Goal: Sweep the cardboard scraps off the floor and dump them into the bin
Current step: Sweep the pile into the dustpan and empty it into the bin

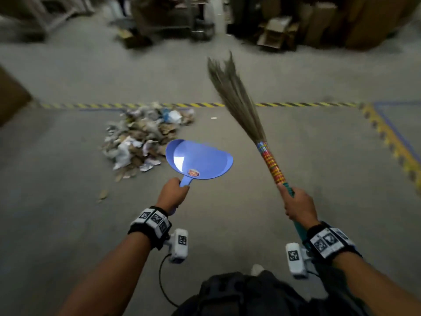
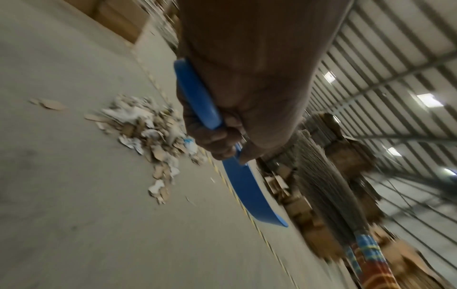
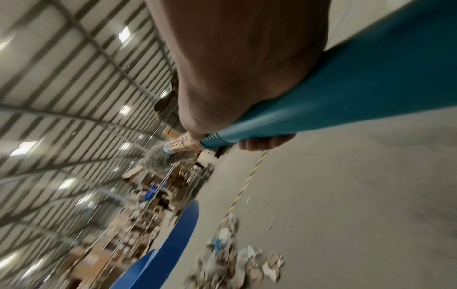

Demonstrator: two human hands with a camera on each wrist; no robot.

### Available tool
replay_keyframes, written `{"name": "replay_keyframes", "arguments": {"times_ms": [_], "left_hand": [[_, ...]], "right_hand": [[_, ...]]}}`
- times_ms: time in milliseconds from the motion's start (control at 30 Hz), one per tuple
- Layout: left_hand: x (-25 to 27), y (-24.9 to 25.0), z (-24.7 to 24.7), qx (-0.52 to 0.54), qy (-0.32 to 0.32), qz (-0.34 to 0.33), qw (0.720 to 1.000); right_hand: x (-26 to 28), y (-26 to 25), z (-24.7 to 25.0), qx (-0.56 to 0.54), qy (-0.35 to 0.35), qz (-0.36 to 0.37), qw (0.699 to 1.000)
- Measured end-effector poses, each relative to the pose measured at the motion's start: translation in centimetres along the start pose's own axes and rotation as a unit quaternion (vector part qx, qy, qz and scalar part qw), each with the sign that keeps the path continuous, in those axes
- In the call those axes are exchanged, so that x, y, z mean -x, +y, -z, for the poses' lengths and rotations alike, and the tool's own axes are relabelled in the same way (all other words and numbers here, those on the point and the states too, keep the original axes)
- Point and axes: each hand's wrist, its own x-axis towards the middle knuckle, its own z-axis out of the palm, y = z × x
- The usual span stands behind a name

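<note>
Both hands are clenched: left hand on the dustpan handle, right hand on the broom handle. The scraps look light and loose, likely to scatter; short strokes should suit.

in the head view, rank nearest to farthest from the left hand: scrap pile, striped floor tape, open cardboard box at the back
1. Scrap pile: on the floor just ahead-left of the left hand.
2. Striped floor tape: runs across the floor just behind the pile.
3. Open cardboard box: far back, to the right.

Both forearms extended forward — left hand fisted, right hand fisted, fingers curled.
</note>
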Motion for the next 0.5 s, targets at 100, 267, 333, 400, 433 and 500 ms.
{"name": "replay_keyframes", "arguments": {"times_ms": [100,267,333,400,433,500], "left_hand": [[0.0,-3.7,4.7,0.031,0.058,0.051,0.997],[-0.9,-6.8,10.2,0.04,0.119,0.107,0.986],[-2.4,-7.4,11.9,0.047,0.136,0.13,0.981],[-4.4,-7.5,13.5,0.063,0.155,0.155,0.974],[-5.6,-7.4,14.2,0.068,0.16,0.164,0.971],[-8.3,-6.8,15.9,0.079,0.168,0.179,0.966]], "right_hand": [[-1.5,-6.2,-3.6,0.009,-0.051,0.049,0.997],[-4.9,-13.7,-10.1,0.012,-0.138,0.102,0.985],[-7.0,-16.1,-12.6,0.011,-0.167,0.119,0.979],[-9.5,-18.4,-15.0,0.006,-0.193,0.13,0.973],[-10.8,-19.5,-16.0,0.003,-0.207,0.133,0.969],[-13.7,-22.0,-18.0,-0.006,-0.226,0.137,0.965]]}}
